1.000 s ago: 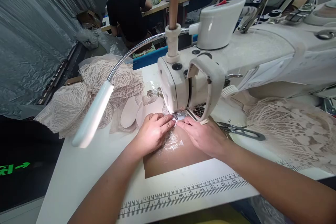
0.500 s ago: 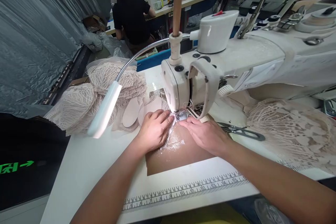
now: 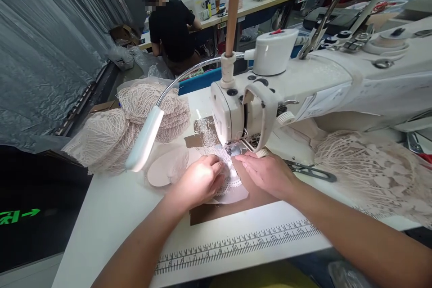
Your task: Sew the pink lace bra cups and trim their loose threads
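Under the needle area of a white sewing machine [image 3: 229,117] lies a pale lace piece [image 3: 231,180] with a sheer edge. My left hand [image 3: 202,177] is at its left side, fingers curled down and pinching the lace; the fingertips are partly hidden. To the right of the presser foot, my right hand [image 3: 266,172] rests with fingers stretched out and close together, holding nothing visible. Its fingertips touch the work beside the foot. A brown sheet [image 3: 209,214] lies beneath the lace and both hands. Left of my left hand are smooth beige cup-shaped pieces [image 3: 160,172] with sheer fabric.
Stacked lace pieces [image 3: 155,112] sit at the left, behind a lamp head [image 3: 145,139] on a bent neck. Dark thread snips [image 3: 313,172] and more lace [image 3: 367,166] lie at the right. A ruler strip [image 3: 236,245] runs along the front edge. A co-worker [image 3: 173,31] sits beyond.
The lace has been turned and spread out toward me, showing more over the brown sheet. My left hand has changed from lying flat to curled. My right hand has stayed nearly in place.
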`<action>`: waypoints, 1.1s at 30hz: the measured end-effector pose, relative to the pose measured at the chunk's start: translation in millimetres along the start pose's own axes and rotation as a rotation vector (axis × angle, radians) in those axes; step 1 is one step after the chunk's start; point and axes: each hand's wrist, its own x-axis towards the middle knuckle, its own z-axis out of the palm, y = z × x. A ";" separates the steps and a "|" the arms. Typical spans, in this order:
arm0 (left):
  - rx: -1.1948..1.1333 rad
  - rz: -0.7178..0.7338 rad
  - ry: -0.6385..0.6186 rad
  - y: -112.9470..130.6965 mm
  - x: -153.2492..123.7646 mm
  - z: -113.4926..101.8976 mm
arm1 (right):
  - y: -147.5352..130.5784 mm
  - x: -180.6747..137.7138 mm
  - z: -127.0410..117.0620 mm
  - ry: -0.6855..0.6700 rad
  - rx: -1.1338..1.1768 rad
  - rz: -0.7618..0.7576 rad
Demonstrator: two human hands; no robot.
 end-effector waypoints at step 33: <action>0.128 0.034 0.071 7.8 1.4 20.6 | -1.7 -12.0 -7.0 -0.020 0.107 -0.284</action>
